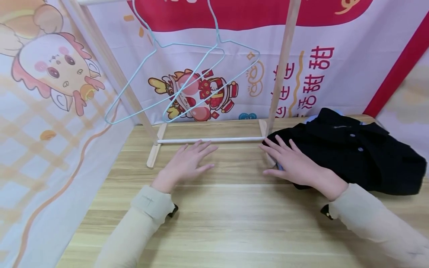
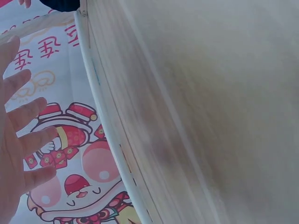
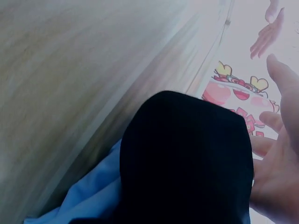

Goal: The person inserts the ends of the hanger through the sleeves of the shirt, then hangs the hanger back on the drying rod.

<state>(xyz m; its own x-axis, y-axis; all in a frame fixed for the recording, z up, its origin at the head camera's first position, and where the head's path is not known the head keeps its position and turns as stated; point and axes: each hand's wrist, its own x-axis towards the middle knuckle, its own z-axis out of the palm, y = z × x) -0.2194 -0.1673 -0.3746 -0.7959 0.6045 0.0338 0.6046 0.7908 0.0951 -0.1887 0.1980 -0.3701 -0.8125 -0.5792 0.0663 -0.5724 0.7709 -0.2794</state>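
Note:
My left hand point(image 1: 187, 162) hovers with spread, fairly straight fingers over the table, near the white lower bar point(image 1: 234, 139) of a wooden rack. It holds nothing, and the left wrist view shows those fingers point(image 2: 39, 141) apart from one another. At the right, my right hand point(image 1: 295, 163) is at the left edge of a black buttoned garment point(image 1: 355, 163) with a collar, fingers extended. Whether it touches the cloth I cannot tell. Light blue fabric point(image 3: 96, 186) shows from under the black garment in the right wrist view.
Two light blue wire hangers, one on the left point(image 1: 149, 107) and one on the right point(image 1: 245, 45), hang overlapping within the rack point(image 1: 283, 63). Behind it is a printed cloth backdrop point(image 1: 258, 33). Another printed cloth point(image 1: 37, 156) borders the wooden table point(image 1: 228, 223) at left.

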